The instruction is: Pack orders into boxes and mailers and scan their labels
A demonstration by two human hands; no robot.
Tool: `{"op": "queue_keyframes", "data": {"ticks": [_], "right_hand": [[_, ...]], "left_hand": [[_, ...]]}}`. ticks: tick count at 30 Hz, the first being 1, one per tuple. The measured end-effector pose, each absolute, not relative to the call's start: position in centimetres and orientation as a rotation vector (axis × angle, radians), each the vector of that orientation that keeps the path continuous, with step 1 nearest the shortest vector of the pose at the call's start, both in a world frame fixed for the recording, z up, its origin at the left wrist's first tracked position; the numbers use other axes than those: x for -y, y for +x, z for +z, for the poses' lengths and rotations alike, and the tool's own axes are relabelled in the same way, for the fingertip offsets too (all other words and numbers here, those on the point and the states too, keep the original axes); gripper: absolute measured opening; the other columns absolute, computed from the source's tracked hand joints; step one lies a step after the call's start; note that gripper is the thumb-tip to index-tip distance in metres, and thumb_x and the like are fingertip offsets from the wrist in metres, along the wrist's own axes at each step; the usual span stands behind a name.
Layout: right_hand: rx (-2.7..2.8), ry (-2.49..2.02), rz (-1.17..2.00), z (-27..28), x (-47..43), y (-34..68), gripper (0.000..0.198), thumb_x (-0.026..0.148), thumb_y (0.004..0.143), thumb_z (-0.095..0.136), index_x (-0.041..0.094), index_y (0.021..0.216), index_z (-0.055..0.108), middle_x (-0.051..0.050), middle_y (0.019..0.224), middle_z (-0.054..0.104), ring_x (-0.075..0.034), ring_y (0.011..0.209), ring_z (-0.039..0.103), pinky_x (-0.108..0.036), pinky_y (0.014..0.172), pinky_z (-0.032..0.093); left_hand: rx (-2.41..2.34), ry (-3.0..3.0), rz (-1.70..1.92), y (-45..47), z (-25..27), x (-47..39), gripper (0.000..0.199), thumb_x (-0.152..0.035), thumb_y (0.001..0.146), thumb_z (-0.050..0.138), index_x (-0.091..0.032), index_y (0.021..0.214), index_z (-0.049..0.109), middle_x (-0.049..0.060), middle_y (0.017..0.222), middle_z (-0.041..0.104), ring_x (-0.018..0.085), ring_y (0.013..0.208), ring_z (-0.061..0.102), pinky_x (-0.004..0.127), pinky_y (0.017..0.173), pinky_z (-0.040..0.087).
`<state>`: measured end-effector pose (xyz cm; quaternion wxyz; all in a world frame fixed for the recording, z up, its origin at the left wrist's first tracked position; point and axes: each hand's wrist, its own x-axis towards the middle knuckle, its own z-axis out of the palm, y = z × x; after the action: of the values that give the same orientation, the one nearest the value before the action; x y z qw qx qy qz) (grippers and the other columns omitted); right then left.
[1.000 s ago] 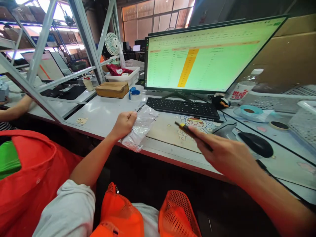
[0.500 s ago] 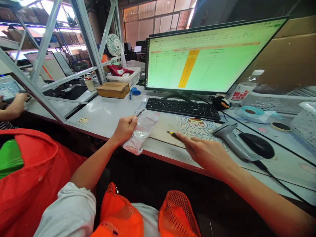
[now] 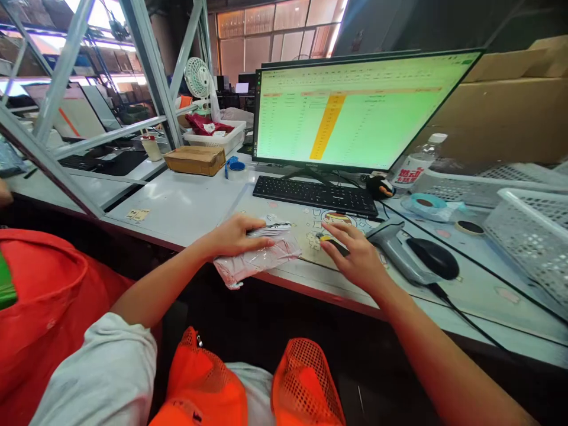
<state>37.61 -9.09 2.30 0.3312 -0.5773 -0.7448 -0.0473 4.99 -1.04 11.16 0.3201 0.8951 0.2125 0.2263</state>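
My left hand (image 3: 239, 236) is closed on a clear plastic bag (image 3: 266, 257) with pale pinkish contents, thumb on top and fingers behind. The bag lies over the desk's front edge, its lower corner hanging past it. A black-and-white printed strip shows along its upper side. To the right, my right hand (image 3: 355, 254) has its fingers stretched out over the desk mat (image 3: 306, 239). Under it, between thumb and fingers, is a yellow-and-black cutter knife (image 3: 327, 238), partly hidden by the hand. The knife seems to lie on the mat, with the fingers apart around it.
A keyboard (image 3: 310, 195) stands below the monitor (image 3: 355, 112). Right of my right hand are a grey barcode scanner (image 3: 403, 254), a black mouse (image 3: 432, 258), tape rolls (image 3: 428, 204) and a white basket (image 3: 532, 236). A brown box (image 3: 195, 160) and blue tape (image 3: 235, 167) sit at left.
The bag has turned flatter and shifted right in my left hand, whose grip now shows the thumb on top. My right hand has loosened from the cutter knife, its fingers spreading.
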Motion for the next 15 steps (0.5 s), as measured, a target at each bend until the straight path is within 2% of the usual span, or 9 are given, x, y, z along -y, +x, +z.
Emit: {"op": "queue_keyframes", "data": {"ticks": [2,3,5,7,9,15], "right_hand": [[1.93,-1.221,0.105,4.3,8.3,34.3,0.053,0.054,0.103,0.054,0.029,0.149,0.062,-0.012,0.154,0.059,-0.031,0.143,0.055,-0.051,0.12,0.045],[1.911,-1.114,0.223,5.0,7.9,32.7,0.052,0.056,0.103,0.055,0.031,0.147,0.063,-0.01,0.157,0.057,-0.03,0.145,0.054,-0.051,0.121,0.043],[1.786,-0.99,0.433,5.6,7.1,29.7,0.042,0.057,0.101,0.058,0.03,0.13,0.071,-0.008,0.148,0.066,-0.027,0.137,0.061,-0.048,0.117,0.047],[1.614,-0.96,0.573,5.2,6.4,27.7,0.035,0.057,0.099,0.062,0.027,0.109,0.075,-0.007,0.127,0.077,-0.025,0.12,0.07,-0.044,0.108,0.053],[1.473,-0.98,0.639,4.6,5.9,26.5,0.034,0.058,0.095,0.067,0.025,0.099,0.076,-0.005,0.112,0.08,-0.023,0.106,0.073,-0.04,0.099,0.056],[1.22,-1.049,0.657,4.4,5.3,25.8,0.03,0.051,0.087,0.074,0.023,0.093,0.081,-0.004,0.099,0.082,-0.022,0.095,0.072,-0.037,0.09,0.055]], "left_hand": [[-0.507,2.438,0.557,5.6,11.6,1.3,0.049,-0.053,0.099,0.058,-0.02,0.067,0.041,-0.006,0.064,0.037,0.011,0.061,0.037,0.027,0.06,0.028],[-0.512,2.491,0.538,5.9,11.9,1.5,0.045,-0.051,0.101,0.056,-0.02,0.071,0.045,-0.005,0.065,0.043,0.012,0.062,0.041,0.028,0.061,0.031],[-0.607,2.617,0.497,6.4,12.5,2.1,0.031,-0.044,0.104,0.052,-0.02,0.086,0.058,-0.001,0.076,0.059,0.016,0.07,0.054,0.029,0.067,0.039],[-0.785,2.743,0.442,6.9,12.9,2.8,0.02,-0.034,0.105,0.05,-0.019,0.106,0.063,0.005,0.096,0.07,0.021,0.086,0.064,0.032,0.077,0.046],[-0.967,2.821,0.433,7.5,12.7,3.5,0.02,-0.027,0.106,0.047,-0.018,0.112,0.063,0.009,0.107,0.072,0.025,0.097,0.067,0.036,0.083,0.049],[-1.04,2.931,0.714,8.5,10.6,3.6,0.02,-0.023,0.107,0.043,-0.015,0.106,0.062,0.011,0.1,0.07,0.027,0.099,0.066,0.037,0.085,0.051]]}}
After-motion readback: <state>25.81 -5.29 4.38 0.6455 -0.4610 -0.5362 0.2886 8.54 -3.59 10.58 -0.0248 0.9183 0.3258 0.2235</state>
